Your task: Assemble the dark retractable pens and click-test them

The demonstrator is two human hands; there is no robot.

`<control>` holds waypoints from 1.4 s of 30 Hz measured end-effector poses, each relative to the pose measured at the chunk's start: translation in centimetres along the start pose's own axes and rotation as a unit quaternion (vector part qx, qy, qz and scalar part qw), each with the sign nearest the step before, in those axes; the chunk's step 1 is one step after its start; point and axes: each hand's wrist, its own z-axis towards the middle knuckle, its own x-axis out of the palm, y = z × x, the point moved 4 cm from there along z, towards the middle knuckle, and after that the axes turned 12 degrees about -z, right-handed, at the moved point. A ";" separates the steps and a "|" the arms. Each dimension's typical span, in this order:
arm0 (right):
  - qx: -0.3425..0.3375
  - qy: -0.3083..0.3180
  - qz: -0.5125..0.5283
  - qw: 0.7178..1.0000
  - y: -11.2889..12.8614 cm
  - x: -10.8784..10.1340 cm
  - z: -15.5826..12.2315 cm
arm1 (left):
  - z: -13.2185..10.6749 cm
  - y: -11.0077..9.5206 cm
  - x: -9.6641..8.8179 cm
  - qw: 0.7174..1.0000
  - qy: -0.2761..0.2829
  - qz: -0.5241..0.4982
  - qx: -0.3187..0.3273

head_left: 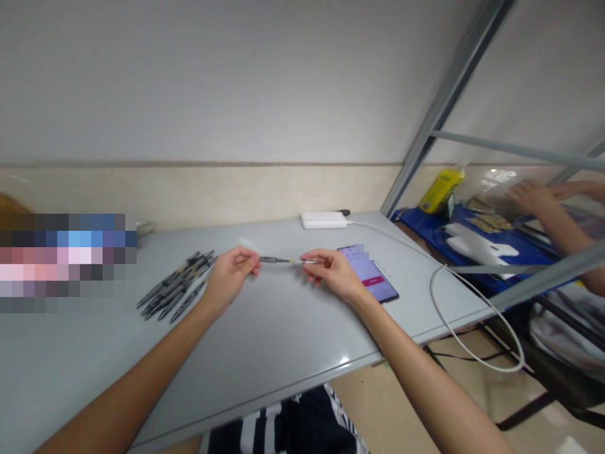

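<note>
In the head view, the left hand (230,276) and right hand (336,272), apart from each other, each pinch one end of a slim grey pen (275,260) held above the tabletop (283,340), with a pile of grey pens (176,289) near the left hand and a lit smartphone (377,281) beside the right.

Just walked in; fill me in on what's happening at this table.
A person holds a slim pen-like piece level between both hands, the left hand at its dark end and the right hand at its thin, pale end. A loose bunch of similar dark pieces lies beside the left hand; a lit phone lies by the right.
</note>
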 end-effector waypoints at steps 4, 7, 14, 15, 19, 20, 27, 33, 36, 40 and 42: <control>0.070 0.024 0.001 0.997 -1.1 0.4 0.1 | -0.2 -0.1 0.3 1.000 0.016 0.018 0.013; 0.087 0.019 0.016 0.996 -1.0 0.3 0.0 | -0.2 -0.3 0.3 0.999 0.016 0.024 0.030; -0.034 -0.061 -0.049 0.996 0.3 -0.1 -0.1 | 0.0 -0.2 -0.1 0.999 0.005 0.019 0.030; -0.019 -0.055 -0.040 0.998 0.1 -0.1 0.0 | -0.1 -0.4 0.0 0.999 0.009 0.027 0.040; 0.089 -0.012 0.081 0.993 -1.0 -0.2 0.2 | -1.0 -1.5 0.8 0.988 0.012 0.121 0.100; 0.113 -0.001 0.104 0.988 -1.2 -0.3 0.2 | -1.3 -1.8 1.0 0.983 0.007 0.143 0.115; 0.039 0.028 0.023 0.999 -0.6 0.4 0.0 | -1.1 -1.7 1.1 0.991 0.047 0.091 0.086; -0.093 -0.015 -0.165 0.982 0.8 0.6 -0.5 | -0.9 -0.8 1.3 0.971 0.169 0.167 0.020; -0.132 -0.044 -0.222 0.965 1.4 0.4 -0.7 | -0.9 -0.7 1.3 0.962 0.193 0.195 0.014; -0.161 -0.058 -0.267 0.948 1.5 0.6 -0.8 | -0.8 -1.0 1.1 0.971 0.140 0.193 0.031; -0.167 -0.056 -0.278 0.944 1.4 0.8 -0.7 | -0.8 -1.3 1.0 0.971 0.104 0.207 0.050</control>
